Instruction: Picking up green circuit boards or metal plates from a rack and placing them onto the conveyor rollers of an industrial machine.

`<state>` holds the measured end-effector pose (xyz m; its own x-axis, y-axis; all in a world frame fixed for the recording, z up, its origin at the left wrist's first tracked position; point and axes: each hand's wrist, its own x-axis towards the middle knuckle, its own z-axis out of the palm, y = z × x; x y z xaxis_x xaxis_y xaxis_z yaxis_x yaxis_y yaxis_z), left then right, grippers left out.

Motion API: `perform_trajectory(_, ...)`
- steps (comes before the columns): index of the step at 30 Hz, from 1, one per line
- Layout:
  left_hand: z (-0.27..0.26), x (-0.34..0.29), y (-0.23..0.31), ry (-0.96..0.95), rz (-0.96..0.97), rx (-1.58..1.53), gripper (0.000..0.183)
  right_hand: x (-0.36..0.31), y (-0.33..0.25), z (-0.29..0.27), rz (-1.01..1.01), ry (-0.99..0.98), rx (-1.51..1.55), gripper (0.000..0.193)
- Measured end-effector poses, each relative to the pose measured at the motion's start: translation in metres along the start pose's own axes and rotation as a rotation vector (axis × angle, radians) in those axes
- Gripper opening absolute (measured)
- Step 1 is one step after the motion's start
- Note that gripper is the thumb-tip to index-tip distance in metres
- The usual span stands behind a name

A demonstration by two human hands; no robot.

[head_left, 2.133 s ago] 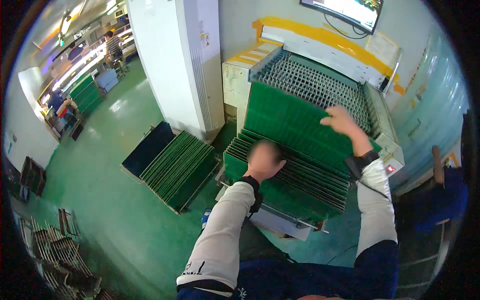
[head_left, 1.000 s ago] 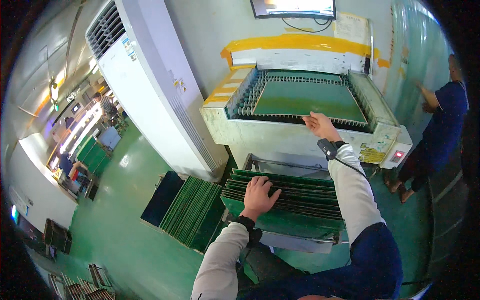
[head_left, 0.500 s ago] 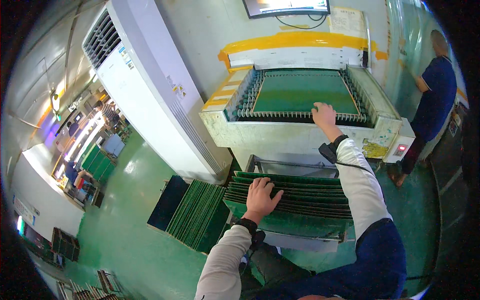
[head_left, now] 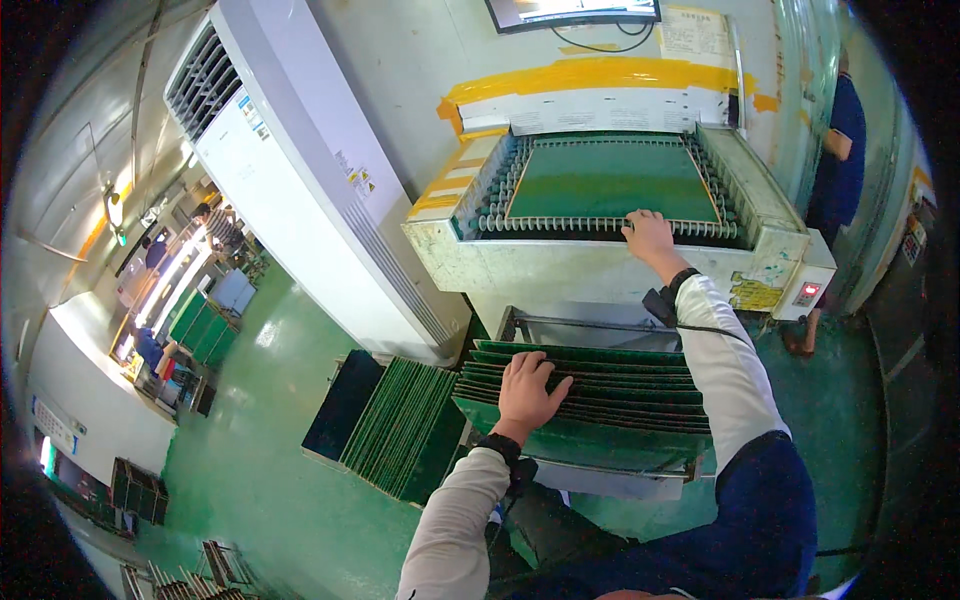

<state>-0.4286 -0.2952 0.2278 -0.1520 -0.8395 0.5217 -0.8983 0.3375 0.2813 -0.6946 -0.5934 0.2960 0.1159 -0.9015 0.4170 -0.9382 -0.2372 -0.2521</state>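
Observation:
A green panel [head_left: 615,180] with a pale rim lies flat on the roller bed [head_left: 490,222] of a light-coloured machine. At the near right corner of that panel is my right hand [head_left: 650,237], its fingers stretched forward over the front rollers; whether they touch the panel I cannot tell. Lower down, my left hand [head_left: 528,390] rests on the top edges of several upright green panels [head_left: 625,385] in a rack, thumb apart and fingers spread. Nothing is visibly gripped in either hand.
Left of the rack, more green panels [head_left: 400,425] stand close together beside a dark panel [head_left: 343,405]. A tall white air conditioner [head_left: 330,200] stands left of the machine. A co-worker [head_left: 842,150] is at the right, by a translucent curtain [head_left: 808,100].
The co-worker at the right has moved behind the curtain and is partly hidden. My view has shifted slightly, while both hands keep nearly the same places.

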Motion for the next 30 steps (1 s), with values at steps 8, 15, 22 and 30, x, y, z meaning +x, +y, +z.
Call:
perform_trajectory(8, 0.003, 0.000, -0.002, -0.005, -0.014, 0.003, 0.040, -0.019, -0.015, -0.010, -0.123, 0.096, 0.063, 0.043)
perform_trajectory(15, 0.001, -0.002, 0.001, 0.011, -0.010, -0.029, 0.039, -0.094, -0.061, 0.009, -0.347, -0.163, 0.216, 0.040)
perform_trajectory(22, 0.000, -0.003, -0.001, 0.002, -0.019, -0.018, 0.041, -0.148, -0.060, 0.037, -0.247, -0.683, 0.298, 0.063)
perform_trajectory(30, -0.004, -0.005, -0.003, -0.038, -0.046, -0.023, 0.043, -0.163, -0.067, 0.059, -0.264, -0.688, 0.256, 0.070)
